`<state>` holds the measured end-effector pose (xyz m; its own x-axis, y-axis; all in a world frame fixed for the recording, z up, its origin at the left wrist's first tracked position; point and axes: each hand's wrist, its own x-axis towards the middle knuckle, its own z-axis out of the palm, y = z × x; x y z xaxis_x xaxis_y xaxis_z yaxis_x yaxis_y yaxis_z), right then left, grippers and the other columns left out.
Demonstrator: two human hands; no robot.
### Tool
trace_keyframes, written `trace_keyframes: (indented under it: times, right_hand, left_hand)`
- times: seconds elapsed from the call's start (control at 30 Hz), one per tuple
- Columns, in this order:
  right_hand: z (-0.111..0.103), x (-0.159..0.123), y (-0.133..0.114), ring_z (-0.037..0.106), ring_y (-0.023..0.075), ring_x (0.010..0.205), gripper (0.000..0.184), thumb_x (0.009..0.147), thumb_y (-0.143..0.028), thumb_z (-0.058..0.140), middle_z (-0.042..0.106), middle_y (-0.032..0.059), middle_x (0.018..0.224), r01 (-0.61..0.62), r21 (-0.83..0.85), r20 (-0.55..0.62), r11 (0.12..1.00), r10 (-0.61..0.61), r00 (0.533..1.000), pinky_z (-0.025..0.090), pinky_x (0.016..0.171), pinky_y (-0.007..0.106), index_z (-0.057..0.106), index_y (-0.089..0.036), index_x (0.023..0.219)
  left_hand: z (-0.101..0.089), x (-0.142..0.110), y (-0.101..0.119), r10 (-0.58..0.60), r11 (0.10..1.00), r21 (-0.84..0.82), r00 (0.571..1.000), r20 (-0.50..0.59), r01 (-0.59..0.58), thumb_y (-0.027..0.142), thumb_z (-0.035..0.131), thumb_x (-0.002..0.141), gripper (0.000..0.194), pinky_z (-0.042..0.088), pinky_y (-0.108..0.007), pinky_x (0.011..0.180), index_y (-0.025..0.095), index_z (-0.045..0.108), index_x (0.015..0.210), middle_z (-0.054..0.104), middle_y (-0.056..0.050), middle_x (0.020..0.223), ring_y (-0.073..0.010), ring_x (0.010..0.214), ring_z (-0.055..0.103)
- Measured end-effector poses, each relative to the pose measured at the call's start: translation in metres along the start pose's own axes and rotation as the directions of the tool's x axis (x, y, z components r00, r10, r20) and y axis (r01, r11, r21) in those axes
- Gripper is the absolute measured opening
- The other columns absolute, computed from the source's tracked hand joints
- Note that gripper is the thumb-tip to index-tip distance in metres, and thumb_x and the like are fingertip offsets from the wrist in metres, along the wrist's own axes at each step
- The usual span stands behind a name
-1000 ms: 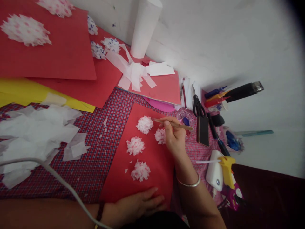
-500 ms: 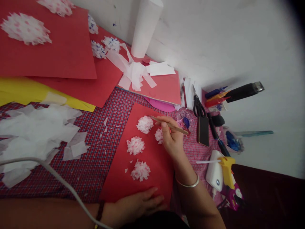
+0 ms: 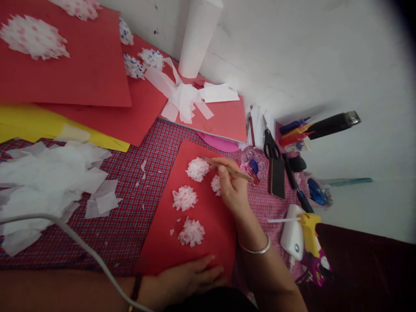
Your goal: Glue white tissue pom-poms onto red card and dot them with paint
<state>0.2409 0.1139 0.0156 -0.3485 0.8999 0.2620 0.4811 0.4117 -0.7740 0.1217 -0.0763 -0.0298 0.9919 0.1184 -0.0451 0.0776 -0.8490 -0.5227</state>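
My right hand (image 3: 234,184) pinches a thin wooden paintbrush (image 3: 238,173), its tip at the upper edge of a white-and-pink ruffled paper flower (image 3: 197,169). Beneath lies a sheet of red paper (image 3: 162,247) bearing several such flowers. One small flower (image 3: 216,185) is partly hidden by my right hand. Two others, a middle flower (image 3: 185,198) and a lower flower (image 3: 191,232), sit in a line below the first. My left hand (image 3: 191,277) rests flat on the sheet's near edge, fingers stretched, holding nothing.
A paint palette (image 3: 252,165) with pink and blue paint sits beside my right hand. Scissors (image 3: 271,143), a phone (image 3: 277,178) and a yellow glue gun (image 3: 310,232) lie to the right. White paper pieces (image 3: 48,182) and a grey cable (image 3: 81,245) are at left.
My right hand and the paintbrush have shifted very slightly left, with the tip still at the upper flower. My left hand stays where it was.
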Motion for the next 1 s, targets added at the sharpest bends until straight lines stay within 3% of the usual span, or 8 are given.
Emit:
trace_keyframes:
  times: [0.13,0.23,0.43,0.6,0.73,0.87,0.93,1.0]
  right_hand:
    - [0.001,0.0,-0.002,0.068,0.0213,0.091,0.024,0.101,-0.035,0.047,0.073,0.004,0.093,0.023,-0.033,0.064,0.999,-0.021,0.998,0.051,0.089,0.042,0.069,-0.027,0.109]
    - [0.001,0.0,-0.001,0.068,0.0215,0.089,0.025,0.101,-0.037,0.047,0.072,0.0044,0.092,0.009,-0.011,0.045,1.0,-0.009,0.999,0.052,0.086,0.041,0.069,-0.026,0.107]
    - [-0.004,0.001,0.003,0.069,0.0227,0.087,0.025,0.1,-0.037,0.048,0.072,0.0054,0.09,-0.042,-0.001,-0.086,0.999,0.042,0.995,0.053,0.079,0.04,0.068,-0.024,0.104]
    - [-0.003,0.0,0.001,0.067,0.0216,0.08,0.028,0.1,-0.039,0.047,0.069,0.0037,0.079,-0.043,0.0,-0.011,0.999,0.043,0.999,0.051,0.073,0.037,0.069,-0.023,0.097]
    - [-0.004,0.0,0.001,0.067,0.0221,0.08,0.029,0.1,-0.04,0.047,0.068,0.0041,0.078,-0.054,0.009,-0.056,0.999,0.054,0.997,0.051,0.074,0.038,0.069,-0.022,0.096]
    - [-0.006,0.001,0.004,0.067,0.0229,0.083,0.027,0.1,-0.037,0.047,0.07,0.0058,0.084,-0.043,-0.022,-0.133,0.999,0.04,0.99,0.051,0.078,0.04,0.07,-0.022,0.098]
    - [-0.006,0.002,0.004,0.067,0.023,0.083,0.027,0.099,-0.037,0.048,0.07,0.0055,0.083,-0.041,-0.037,-0.112,0.998,0.036,0.993,0.051,0.077,0.039,0.07,-0.022,0.096]
    - [-0.005,0.002,0.004,0.067,0.0229,0.081,0.028,0.099,-0.038,0.048,0.069,0.0048,0.078,-0.048,-0.044,-0.072,0.998,0.045,0.996,0.052,0.074,0.038,0.071,-0.022,0.094]
  left_hand:
    - [0.004,0.0,0.006,-0.091,0.995,-0.053,0.995,-0.044,0.088,0.027,0.029,0.092,0.066,0.037,-0.047,0.118,0.048,0.024,0.154,0.022,0.016,0.164,-0.0139,0.15,0.026]
    - [0.005,0.0,0.009,-0.085,0.996,-0.038,0.996,-0.032,0.084,0.023,0.028,0.09,0.07,0.033,-0.048,0.12,0.047,0.02,0.155,0.019,0.015,0.165,-0.014,0.151,0.025]
    - [0.006,0.0,0.012,-0.051,0.99,0.133,0.998,0.026,0.047,0.014,0.027,0.084,0.083,0.034,-0.053,0.119,0.039,0.003,0.159,0.007,0.01,0.168,-0.0166,0.153,0.018]
    - [0.005,0.0,0.01,-0.034,0.941,0.337,0.999,0.018,0.026,0.009,0.034,0.081,0.091,0.047,-0.053,0.11,0.043,-0.005,0.157,0.008,0.008,0.168,-0.0214,0.151,0.026]
    - [0.001,0.0,0.005,0.039,0.855,0.513,0.995,0.087,-0.078,0.008,0.041,0.079,0.092,0.053,-0.05,0.104,0.041,0.005,0.158,0.0,0.006,0.169,-0.0268,0.15,0.029]
    - [-0.001,0.001,0.0,0.045,0.944,0.323,0.997,0.057,-0.061,0.007,0.032,0.083,0.087,0.049,-0.05,0.109,0.039,0.001,0.158,0.009,0.006,0.168,-0.0209,0.15,0.027]
    - [0.0,0.001,0.001,0.05,0.975,0.215,0.999,0.019,-0.053,0.007,0.023,0.084,0.083,0.046,-0.049,0.112,0.038,0.003,0.159,0.014,0.007,0.167,-0.0164,0.149,0.027]
    - [0.002,0.001,0.003,0.031,0.972,0.232,0.999,0.013,-0.033,0.006,0.023,0.084,0.084,0.046,-0.049,0.111,0.038,0.003,0.159,0.014,0.007,0.167,-0.0171,0.149,0.028]
